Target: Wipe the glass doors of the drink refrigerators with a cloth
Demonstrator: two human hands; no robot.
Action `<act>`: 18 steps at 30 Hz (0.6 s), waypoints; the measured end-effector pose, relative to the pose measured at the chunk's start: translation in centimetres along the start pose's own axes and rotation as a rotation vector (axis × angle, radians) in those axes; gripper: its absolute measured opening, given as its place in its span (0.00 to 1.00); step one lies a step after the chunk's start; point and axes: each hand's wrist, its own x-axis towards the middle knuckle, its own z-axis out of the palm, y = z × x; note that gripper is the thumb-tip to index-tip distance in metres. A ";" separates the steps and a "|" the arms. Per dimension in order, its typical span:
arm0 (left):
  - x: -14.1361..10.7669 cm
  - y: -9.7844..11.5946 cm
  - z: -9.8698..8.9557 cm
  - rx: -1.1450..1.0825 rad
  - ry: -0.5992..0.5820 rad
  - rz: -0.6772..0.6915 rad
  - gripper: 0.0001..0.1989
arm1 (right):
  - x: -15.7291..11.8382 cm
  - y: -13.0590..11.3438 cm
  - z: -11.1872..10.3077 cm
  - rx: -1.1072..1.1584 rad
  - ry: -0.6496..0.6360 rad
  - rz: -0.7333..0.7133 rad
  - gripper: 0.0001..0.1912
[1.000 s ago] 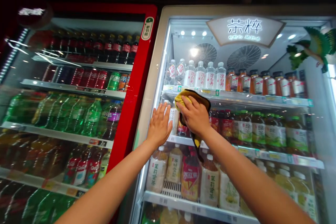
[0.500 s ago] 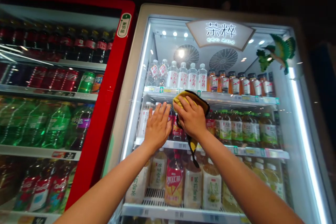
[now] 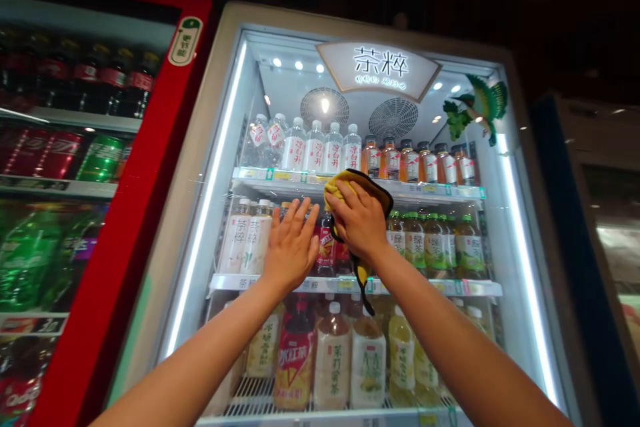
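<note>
My right hand (image 3: pixel 361 221) presses a yellow cloth with black edging (image 3: pixel 374 191) against the glass door of a lit drinks fridge (image 3: pixel 270 20). Its fingers are bent over the cloth, and a corner with a black loop dangles below the palm. To the left, my left hand (image 3: pixel 291 243) lies flat on the same glass with fingers stretched out, holding nothing. Behind the glass, both hands cover part of the middle shelf (image 3: pixel 300 282). White-labelled bottles (image 3: pixel 250 237) show left of my left hand, and green-capped tea bottles (image 3: pixel 435 242) right of my right hand.
A red-framed fridge (image 3: pixel 150 167) with cans and bottles stands close on the left. An illuminated sign (image 3: pixel 380 70) and a green bird decoration (image 3: pixel 483 107) are at the top of the door. Another cabinet (image 3: pixel 600 147) is at the right.
The view has shifted right, so the fridge sits further left and more shows on the right. Against the bottles behind, both hands have moved right, the right one with the cloth.
</note>
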 end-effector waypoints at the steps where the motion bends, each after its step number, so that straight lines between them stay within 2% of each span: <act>1: 0.4 0.5 0.2 -0.011 0.004 0.003 0.37 | 1.2 1.3 -0.2 -0.001 0.023 -0.001 0.23; 4: 1.1 1.7 0.7 -0.031 0.011 0.019 0.38 | 3.1 6.0 -0.7 -0.004 0.147 0.088 0.22; 6: 1.2 2.1 0.8 -0.025 0.014 0.013 0.37 | 2.0 8.3 -0.7 -0.010 0.241 0.193 0.22; 8: 1.0 2.2 0.8 -0.014 0.017 -0.007 0.37 | -0.5 8.9 -0.5 -0.026 0.297 0.290 0.22; 9: 1.0 2.3 0.8 -0.014 0.019 -0.015 0.36 | -1.9 8.7 -0.4 -0.033 0.294 0.306 0.22; 11: 1.3 2.6 1.0 -0.030 0.022 -0.016 0.36 | -3.9 7.6 -0.5 -0.038 0.223 0.246 0.21; 14: 2.5 3.7 1.7 -0.068 0.023 0.002 0.36 | -3.8 7.1 -1.1 -0.007 0.076 0.055 0.22; 16: 3.5 4.8 2.3 -0.071 0.028 0.006 0.35 | -2.4 8.6 -1.8 0.007 0.042 0.005 0.22; 18: 4.1 5.9 2.8 -0.060 0.033 0.014 0.33 | -1.4 11.3 -2.4 0.002 0.072 0.052 0.22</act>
